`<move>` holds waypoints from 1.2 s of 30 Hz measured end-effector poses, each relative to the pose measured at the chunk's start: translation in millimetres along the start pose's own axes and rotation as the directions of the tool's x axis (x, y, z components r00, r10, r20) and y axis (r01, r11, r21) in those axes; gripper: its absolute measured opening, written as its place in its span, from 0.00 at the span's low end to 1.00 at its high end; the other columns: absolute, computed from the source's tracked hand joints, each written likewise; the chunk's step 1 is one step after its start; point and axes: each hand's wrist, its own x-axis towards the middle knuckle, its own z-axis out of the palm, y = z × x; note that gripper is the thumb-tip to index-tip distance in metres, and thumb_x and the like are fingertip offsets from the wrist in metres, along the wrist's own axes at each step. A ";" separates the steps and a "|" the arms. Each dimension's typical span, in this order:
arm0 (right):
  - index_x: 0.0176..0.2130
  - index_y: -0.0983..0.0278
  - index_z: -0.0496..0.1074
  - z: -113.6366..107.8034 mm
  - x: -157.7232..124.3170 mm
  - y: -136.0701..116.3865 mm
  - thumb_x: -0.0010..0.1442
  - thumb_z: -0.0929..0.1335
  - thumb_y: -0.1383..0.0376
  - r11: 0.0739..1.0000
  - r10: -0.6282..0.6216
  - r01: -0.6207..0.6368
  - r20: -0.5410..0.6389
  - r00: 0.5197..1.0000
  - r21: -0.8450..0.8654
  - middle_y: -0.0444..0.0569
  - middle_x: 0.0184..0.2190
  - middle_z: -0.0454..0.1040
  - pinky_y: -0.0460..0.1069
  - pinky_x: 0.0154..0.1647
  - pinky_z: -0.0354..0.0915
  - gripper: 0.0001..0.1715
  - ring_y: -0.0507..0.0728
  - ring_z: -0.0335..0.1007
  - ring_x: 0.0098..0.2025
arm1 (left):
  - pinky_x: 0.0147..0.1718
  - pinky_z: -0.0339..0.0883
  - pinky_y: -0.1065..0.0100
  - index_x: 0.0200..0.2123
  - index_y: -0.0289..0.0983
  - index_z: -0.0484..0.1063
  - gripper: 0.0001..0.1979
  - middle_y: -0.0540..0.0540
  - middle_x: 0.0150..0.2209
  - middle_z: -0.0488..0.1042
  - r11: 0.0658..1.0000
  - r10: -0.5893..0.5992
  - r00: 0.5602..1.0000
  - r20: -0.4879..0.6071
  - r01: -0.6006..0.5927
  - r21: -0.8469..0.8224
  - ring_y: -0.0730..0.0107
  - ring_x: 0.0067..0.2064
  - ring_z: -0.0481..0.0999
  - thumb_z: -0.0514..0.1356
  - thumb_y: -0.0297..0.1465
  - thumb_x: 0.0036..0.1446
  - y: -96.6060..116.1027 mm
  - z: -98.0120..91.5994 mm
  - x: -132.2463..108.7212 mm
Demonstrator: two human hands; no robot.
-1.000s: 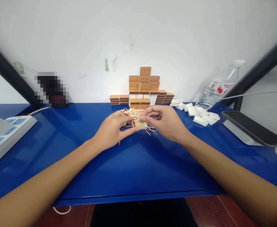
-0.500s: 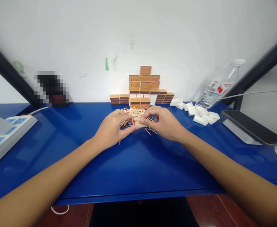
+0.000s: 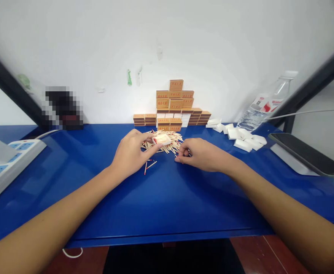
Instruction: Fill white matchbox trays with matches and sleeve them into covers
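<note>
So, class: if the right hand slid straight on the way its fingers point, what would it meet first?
Probably the left hand, which holds a match tray; the right hand points leftward at it. A few loose matches lie just beside that line, and depth is unclear.

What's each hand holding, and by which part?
Left hand pinches the white cardboard tray of red-tipped matches by its left end. Right hand touches loose matches; a grip cannot be told.

The left hand (image 3: 131, 152) holds a filled matchbox tray (image 3: 161, 139) over the loose matches (image 3: 168, 141). The right hand (image 3: 202, 155) pinches matches on the blue table (image 3: 167, 198), before stacked matchboxes (image 3: 175, 101).
</note>
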 end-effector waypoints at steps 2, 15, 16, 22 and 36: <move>0.33 0.61 0.77 1.9 -0.7 2.6 0.64 0.73 0.58 1.000 0.000 0.000 0.033 0.999 -0.006 0.48 0.32 0.79 0.52 0.32 0.58 0.11 0.56 0.70 0.32 | 0.41 0.71 0.61 0.44 0.40 0.82 0.12 0.46 0.39 0.83 1.000 0.014 1.000 0.023 -0.014 -0.008 0.60 0.43 0.79 0.69 0.42 0.64 0.0 0.8 -0.7; 0.36 0.61 0.75 -16.5 -4.5 -4.5 0.64 0.70 0.61 0.952 -0.112 0.150 -0.154 0.982 0.265 0.44 0.29 0.75 0.51 0.31 0.60 0.06 0.53 0.66 0.28 | 0.42 0.72 0.61 0.46 0.40 0.82 0.14 0.44 0.40 0.83 0.984 0.173 0.970 0.169 -0.163 -0.071 0.59 0.43 0.79 0.67 0.43 0.66 3.6 2.6 -3.2; 0.41 0.62 0.76 -14.4 -4.0 -5.6 0.63 0.70 0.62 0.937 -0.112 0.161 -0.171 0.979 0.310 0.44 0.30 0.76 0.50 0.31 0.61 0.07 0.53 0.65 0.28 | 0.42 0.72 0.61 0.47 0.39 0.82 0.14 0.44 0.40 0.82 0.983 0.177 0.968 0.179 -0.165 -0.080 0.60 0.43 0.79 0.67 0.42 0.66 3.8 2.9 -3.4; 0.46 0.63 0.79 -7.3 -0.2 -11.2 0.64 0.70 0.61 0.888 -0.093 0.217 -0.303 0.948 0.406 0.47 0.33 0.78 0.51 0.32 0.64 0.13 0.53 0.66 0.29 | 0.43 0.73 0.60 0.47 0.40 0.83 0.13 0.44 0.41 0.82 0.980 0.186 0.963 0.197 -0.168 -0.103 0.60 0.44 0.79 0.67 0.42 0.66 5.7 2.7 -3.6; 0.37 0.61 0.83 2.2 7.1 -4.6 0.61 0.74 0.52 0.890 0.043 0.078 -0.253 0.967 0.449 0.43 0.22 0.71 0.50 0.27 0.56 0.15 0.52 0.59 0.25 | 0.43 0.74 0.61 0.46 0.40 0.83 0.16 0.45 0.39 0.82 0.988 0.124 0.991 0.050 -0.119 -0.102 0.62 0.42 0.79 0.68 0.45 0.64 2.7 3.6 -3.4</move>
